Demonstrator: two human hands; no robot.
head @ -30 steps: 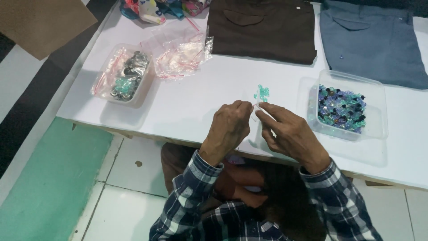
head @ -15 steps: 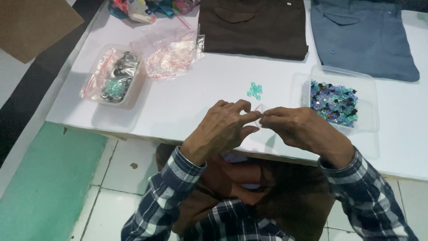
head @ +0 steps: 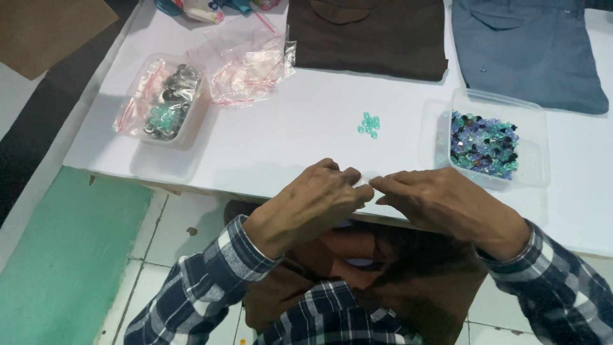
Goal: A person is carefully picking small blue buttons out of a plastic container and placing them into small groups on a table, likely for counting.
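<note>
My left hand (head: 313, 199) and my right hand (head: 444, 203) meet fingertip to fingertip over the near edge of the white table (head: 300, 137). Both pinch a small clear bag (head: 365, 182), of which only a pale sliver shows between the fingers. A little cluster of teal beads (head: 369, 124) lies on the table beyond the hands, apart from them. Right of it stands a clear tub of mixed blue, purple and teal beads (head: 485, 144), close to my right hand.
A clear tub with bagged metal pieces and teal beads (head: 167, 102) stands at the left. Empty zip bags (head: 246, 64) lie behind it. Folded brown (head: 367, 35) and blue-grey (head: 527, 48) garments lie at the back. Green mat (head: 64, 255) and tiled floor below.
The hands have drawn back from the teal beads toward the table's near edge and closed together. The beads now lie alone on the table.
</note>
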